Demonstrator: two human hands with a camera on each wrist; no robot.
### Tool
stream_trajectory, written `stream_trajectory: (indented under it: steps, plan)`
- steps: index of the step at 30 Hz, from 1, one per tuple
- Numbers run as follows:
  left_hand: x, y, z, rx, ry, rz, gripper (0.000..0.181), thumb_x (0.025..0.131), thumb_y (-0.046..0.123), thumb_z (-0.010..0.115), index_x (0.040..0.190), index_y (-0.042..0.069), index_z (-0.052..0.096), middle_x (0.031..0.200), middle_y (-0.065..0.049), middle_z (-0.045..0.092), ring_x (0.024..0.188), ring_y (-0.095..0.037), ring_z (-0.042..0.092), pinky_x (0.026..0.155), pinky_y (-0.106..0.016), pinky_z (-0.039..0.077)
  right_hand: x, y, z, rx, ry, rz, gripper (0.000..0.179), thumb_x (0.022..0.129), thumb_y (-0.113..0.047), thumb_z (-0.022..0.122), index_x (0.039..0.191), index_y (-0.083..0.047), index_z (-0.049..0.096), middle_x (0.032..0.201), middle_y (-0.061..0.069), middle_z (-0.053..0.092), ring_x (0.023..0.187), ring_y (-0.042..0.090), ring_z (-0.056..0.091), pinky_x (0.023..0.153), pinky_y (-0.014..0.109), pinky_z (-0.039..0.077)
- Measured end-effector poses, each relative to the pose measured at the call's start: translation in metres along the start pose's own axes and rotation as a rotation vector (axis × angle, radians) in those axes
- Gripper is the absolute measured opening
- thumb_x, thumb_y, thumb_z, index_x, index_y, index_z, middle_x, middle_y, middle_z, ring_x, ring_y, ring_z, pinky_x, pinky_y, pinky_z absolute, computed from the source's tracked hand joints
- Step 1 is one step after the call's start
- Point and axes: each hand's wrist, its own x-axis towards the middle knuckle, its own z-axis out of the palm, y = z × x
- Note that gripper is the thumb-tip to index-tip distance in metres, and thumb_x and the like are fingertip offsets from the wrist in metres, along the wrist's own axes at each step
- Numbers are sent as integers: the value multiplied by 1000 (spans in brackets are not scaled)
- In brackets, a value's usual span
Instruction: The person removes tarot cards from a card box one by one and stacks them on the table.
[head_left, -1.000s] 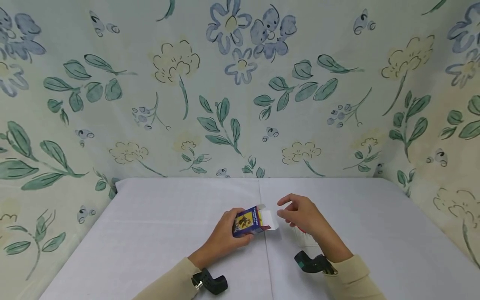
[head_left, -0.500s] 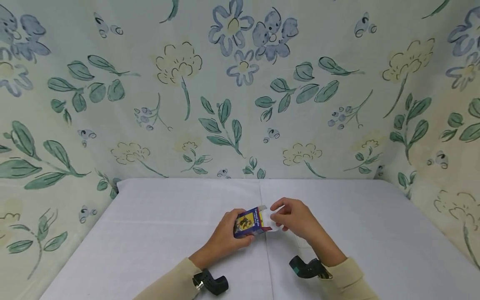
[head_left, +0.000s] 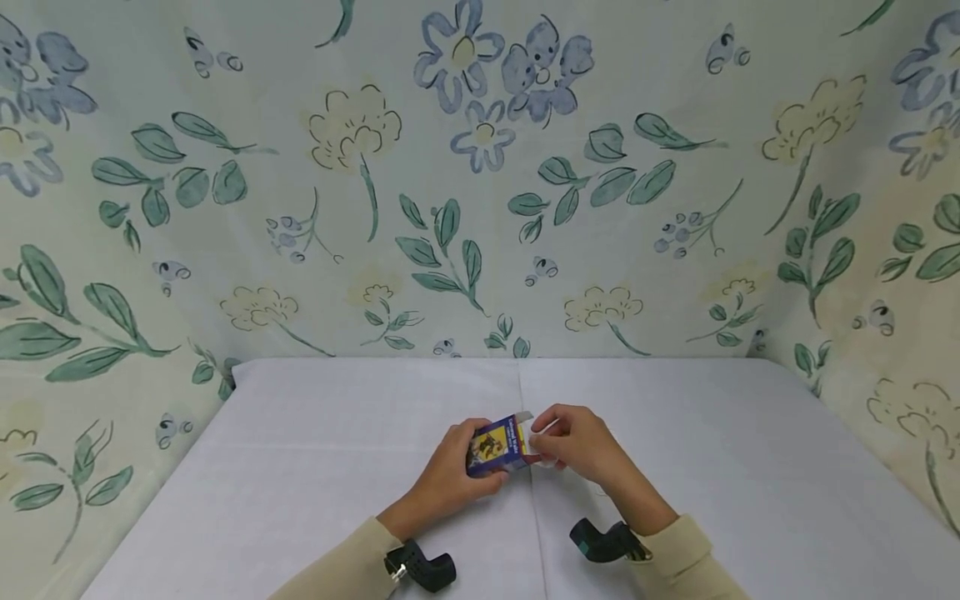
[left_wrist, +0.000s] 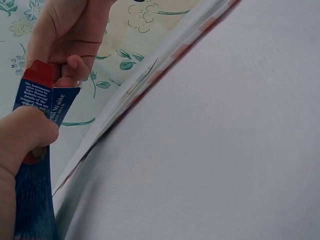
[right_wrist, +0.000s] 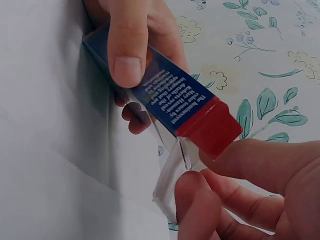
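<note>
A small blue cardboard card box (head_left: 495,446) with a yellow picture is tilted above the white table. My left hand (head_left: 447,475) grips it, the thumb (right_wrist: 128,67) pressed on its printed narrow side. The box's right end is open, with a red flap (right_wrist: 212,130) and a white lid flap (right_wrist: 167,187) folded out. At this open end is my right hand (head_left: 581,442), its thumb and index fingertips close together by the mouth and flaps. Whether they pinch something there is unclear. The box's contents are hidden.
A white cloth (head_left: 337,417) with a centre crease covers the table. A floral curtain (head_left: 480,208) stands behind and at both sides. Black wrist cameras (head_left: 423,567) sit on both wrists. A faint pale edge shows on the cloth below the right hand.
My right hand has moved left and slightly down, from apart to the box's open end. It now mostly hides the pale, red-marked thing on the cloth. The left hand and box stay put.
</note>
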Motion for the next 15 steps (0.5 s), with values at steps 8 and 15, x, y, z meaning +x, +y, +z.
stream_trajectory:
  steps: [8,15]
  plan:
    - [2,-1,0,-3,2,17,70,79,44,75,135,19,42,117,5,50,102,-12,47,85,-31,44,3,2,5,24,13,7,15,84,-16,73,93,-9,65,74,3,64,62,18,57,56,30,50]
    - [0,0,0,-6,5,19,70,79,43,75,135,19,42,116,5,50,101,-12,47,85,-30,44,5,5,10,35,27,-2,15,84,-18,74,92,-9,65,73,2,64,61,18,58,55,30,49]
